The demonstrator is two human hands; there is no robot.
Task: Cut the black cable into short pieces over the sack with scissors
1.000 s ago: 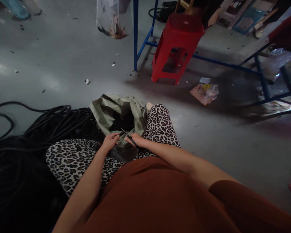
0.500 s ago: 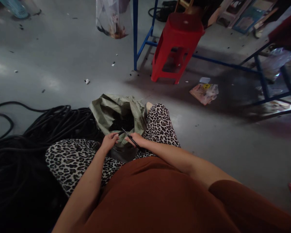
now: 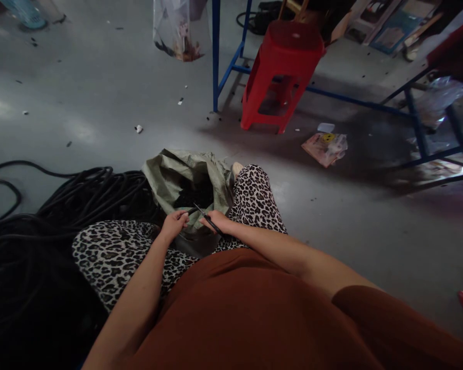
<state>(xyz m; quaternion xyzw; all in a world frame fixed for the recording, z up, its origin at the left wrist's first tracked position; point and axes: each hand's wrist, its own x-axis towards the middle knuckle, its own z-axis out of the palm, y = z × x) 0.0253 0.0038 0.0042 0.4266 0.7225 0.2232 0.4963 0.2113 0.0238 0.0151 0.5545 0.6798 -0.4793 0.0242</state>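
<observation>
I sit with leopard-print trousers [image 3: 111, 252] over my knees. My left hand [image 3: 174, 224] is closed around the end of a thin black cable piece [image 3: 193, 210]. My right hand [image 3: 218, 222] grips a pair of dark scissors [image 3: 207, 220] whose blades point up-left toward that cable piece. Both hands hover over the mouth of an olive-green woven sack [image 3: 177, 174] that stands between my knees with dark bits inside.
A large heap of black cable [image 3: 42, 226] lies at my left. A red plastic stool [image 3: 283, 72] stands by a blue metal frame [image 3: 216, 56]. A clear plastic bag [image 3: 179, 28] hangs from the frame. Paper litter [image 3: 326, 146] lies on the grey floor.
My left hand has shifted very slightly; the scissors and cable piece stay almost where they were.
</observation>
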